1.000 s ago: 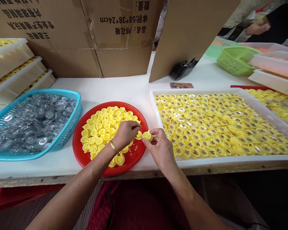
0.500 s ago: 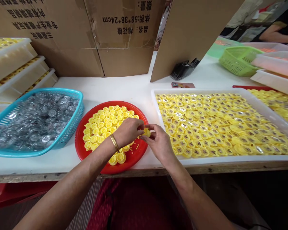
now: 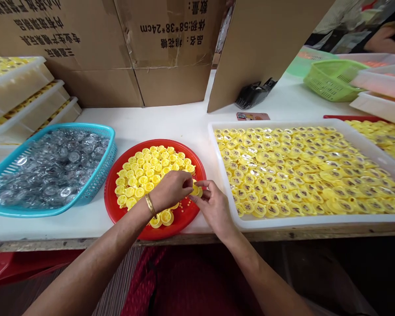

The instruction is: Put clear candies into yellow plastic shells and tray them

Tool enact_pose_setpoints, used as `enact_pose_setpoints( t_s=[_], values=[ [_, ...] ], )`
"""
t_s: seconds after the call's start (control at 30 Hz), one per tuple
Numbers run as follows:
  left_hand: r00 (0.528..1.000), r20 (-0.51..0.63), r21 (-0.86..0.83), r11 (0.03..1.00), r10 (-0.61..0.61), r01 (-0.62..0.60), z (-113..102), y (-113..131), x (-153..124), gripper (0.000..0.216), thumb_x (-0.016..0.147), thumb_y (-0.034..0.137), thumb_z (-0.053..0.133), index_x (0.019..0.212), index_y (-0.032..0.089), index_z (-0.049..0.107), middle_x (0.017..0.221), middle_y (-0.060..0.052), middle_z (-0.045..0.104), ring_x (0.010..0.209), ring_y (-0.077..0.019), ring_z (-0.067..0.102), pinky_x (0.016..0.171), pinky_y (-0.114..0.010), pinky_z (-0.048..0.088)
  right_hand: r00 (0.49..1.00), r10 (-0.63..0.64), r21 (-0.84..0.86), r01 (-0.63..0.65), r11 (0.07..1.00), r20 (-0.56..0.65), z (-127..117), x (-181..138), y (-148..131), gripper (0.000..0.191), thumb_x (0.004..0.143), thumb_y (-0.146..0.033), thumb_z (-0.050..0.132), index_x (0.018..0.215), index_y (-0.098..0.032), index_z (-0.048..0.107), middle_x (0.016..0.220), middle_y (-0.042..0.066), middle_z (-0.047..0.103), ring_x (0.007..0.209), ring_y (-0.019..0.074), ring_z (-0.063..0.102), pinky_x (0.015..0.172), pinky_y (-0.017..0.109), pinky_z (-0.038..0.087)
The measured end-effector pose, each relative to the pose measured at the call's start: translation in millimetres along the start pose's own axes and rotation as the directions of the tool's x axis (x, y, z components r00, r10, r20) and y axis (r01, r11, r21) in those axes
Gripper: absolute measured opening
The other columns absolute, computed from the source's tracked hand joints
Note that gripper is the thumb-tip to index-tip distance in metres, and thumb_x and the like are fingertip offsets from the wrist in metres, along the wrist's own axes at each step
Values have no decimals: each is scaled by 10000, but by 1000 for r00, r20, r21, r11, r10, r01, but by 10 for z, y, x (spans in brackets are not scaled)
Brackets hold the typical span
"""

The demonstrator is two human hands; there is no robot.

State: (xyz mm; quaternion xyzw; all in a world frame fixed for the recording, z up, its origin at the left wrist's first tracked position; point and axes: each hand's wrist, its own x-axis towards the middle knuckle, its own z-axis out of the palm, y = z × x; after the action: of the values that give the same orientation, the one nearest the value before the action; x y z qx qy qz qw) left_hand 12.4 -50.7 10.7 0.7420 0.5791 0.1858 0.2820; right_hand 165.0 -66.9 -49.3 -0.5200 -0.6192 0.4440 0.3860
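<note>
Over the right side of a red round tray (image 3: 193, 210), my left hand (image 3: 174, 186) and my right hand (image 3: 213, 205) meet with fingers pinched. Between them is a small round yellow plastic piece (image 3: 196, 190); both hands grip it, and my fingertips partly cover it. Many similar yellow cups (image 3: 141, 169) lie in the tray, with small yellow crumbs on its bare red part. To the right, a white tray (image 3: 217, 151) is filled with rows of yellow pieces with dark printed middles (image 3: 283, 171). A gold bracelet circles my left wrist.
At left stands a blue basket (image 3: 110, 151) of clear plastic domes, with stacked white trays (image 3: 57, 94) behind. Cardboard (image 3: 174, 83) walls the back. A black holder (image 3: 255, 94), a pink card (image 3: 253, 116) and a green basket (image 3: 332, 83) sit farther right; a person's arm shows beyond.
Both hands have moved slightly down and toward me with the yellow piece still between them. The view has shifted a little.
</note>
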Motion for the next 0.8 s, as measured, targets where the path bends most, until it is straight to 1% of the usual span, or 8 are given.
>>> enact_pose_setpoints(
  t_s=[0.13, 0.2, 0.33, 0.43, 0.5, 0.6, 0.7, 0.8],
  values=[
    [998, -9, -181, 982, -61, 58, 127, -47, -69, 56, 742, 114, 612, 712, 161, 609, 592, 37, 576, 538, -96, 500, 533, -207, 364, 1000, 27, 21, -27, 999, -2, -14, -94, 55, 306, 741, -316, 677, 986, -201, 534, 909, 64, 712, 670, 181, 668, 631, 311, 535],
    [999, -22, -194, 980, -37, 32, 183, -43, -73, 46, 746, 121, 617, 763, 163, 622, 620, 32, 590, 560, -102, 510, 549, -210, 374, 999, 37, 2, -37, 999, -21, -27, -119, 62, 294, 744, -310, 672, 978, -197, 534, 940, 80, 708, 718, 196, 681, 653, 322, 540],
    [995, -68, -39, 996, 79, -82, 226, -5, -45, 97, 769, 93, 582, 752, 166, 643, 703, -3, 629, 647, -125, 542, 628, -233, 395, 998, 32, 5, -32, 999, -61, -32, -106, 57, 292, 747, -348, 671, 960, -196, 540, 958, 90, 702, 753, 208, 686, 667, 330, 544],
    [986, -112, 66, 991, 126, -119, 248, 8, -30, 141, 820, 123, 542, 727, 161, 640, 702, -24, 627, 653, -137, 549, 634, -247, 397, 995, 27, -10, -29, 1000, -98, -24, -64, 48, 298, 744, -363, 673, 954, -196, 546, 891, 75, 705, 715, 203, 676, 649, 324, 536],
    [975, -166, 92, 987, 147, -133, 276, -1, -20, 153, 824, 119, 527, 725, 159, 637, 705, -30, 624, 653, -137, 549, 631, -247, 400, 992, 28, -36, -33, 999, -122, -17, -38, 43, 286, 746, -354, 667, 955, -197, 551, 844, 62, 703, 680, 196, 665, 626, 316, 527],
    [972, -229, -14, 998, 52, -57, 310, -50, 23, 119, 780, 93, 545, 722, 158, 627, 664, -4, 619, 602, -112, 546, 592, -217, 406, 989, 35, -10, -36, 999, -144, -1, -30, 43, 291, 747, -355, 668, 956, -197, 542, 819, 57, 697, 664, 190, 658, 611, 308, 524],
    [972, -228, -82, 996, -51, 33, 316, -129, 105, 111, 764, 86, 549, 709, 149, 621, 621, 11, 614, 558, -101, 547, 560, -205, 414, 987, 47, 36, -41, 998, -154, 23, -65, 72, 311, 749, -364, 673, 965, -197, 524, 838, 58, 694, 656, 180, 655, 629, 315, 537],
    [979, -203, -41, 999, -19, 11, 311, -200, 188, 118, 758, 80, 573, 709, 151, 654, 687, -15, 654, 649, -133, 588, 651, -245, 447, 986, 27, 45, -19, 999, -164, 38, -115, 131, 346, 769, -374, 662, 1037, -197, 530, 885, 66, 690, 730, 190, 669, 671, 327, 554]
  ],
)
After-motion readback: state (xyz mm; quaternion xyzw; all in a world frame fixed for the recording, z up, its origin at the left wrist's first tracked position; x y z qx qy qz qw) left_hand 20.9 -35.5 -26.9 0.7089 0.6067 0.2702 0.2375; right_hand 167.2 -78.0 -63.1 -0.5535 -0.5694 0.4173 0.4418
